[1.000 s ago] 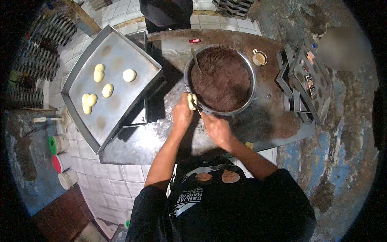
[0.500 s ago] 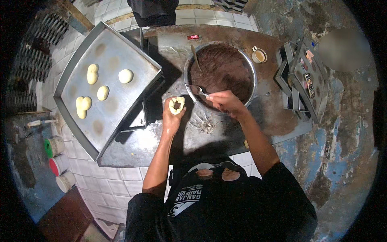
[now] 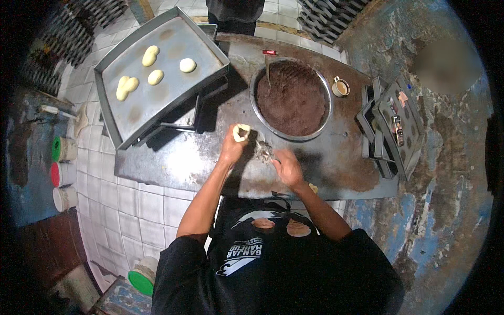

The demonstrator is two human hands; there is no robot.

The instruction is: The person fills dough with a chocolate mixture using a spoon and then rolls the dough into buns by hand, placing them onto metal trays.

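Note:
My left hand [image 3: 230, 148] is closed around a pale yellow dough piece [image 3: 240, 133], which is cupped with a hollow in its top. Just right of it, my right hand [image 3: 289, 167] grips a small metal spoon [image 3: 270, 153], partly blurred, with its tip pointing toward the dough. Beyond that hand stands a large round metal basin [image 3: 253, 103] filled with dark brown crumbly filling [image 3: 294, 102]. A thin handle [image 3: 268, 71] sticks up from the filling at the basin's left side. Whether the spoon carries any filling is hard to make out.
On the left, a raised metal tray [image 3: 128, 73] bears several dough balls [image 3: 155, 77], some touching. A cup of light brown drink [image 3: 341, 87] stands right of the basin. Stacked metal trays [image 3: 401, 123] are at the table's right end. A red packet [image 3: 270, 52] lies behind the basin.
My right hand and the spoon have come from the basin's near-left rim back toward me, low beside the dough. The left hand still holds the dough. The whole view has shifted.

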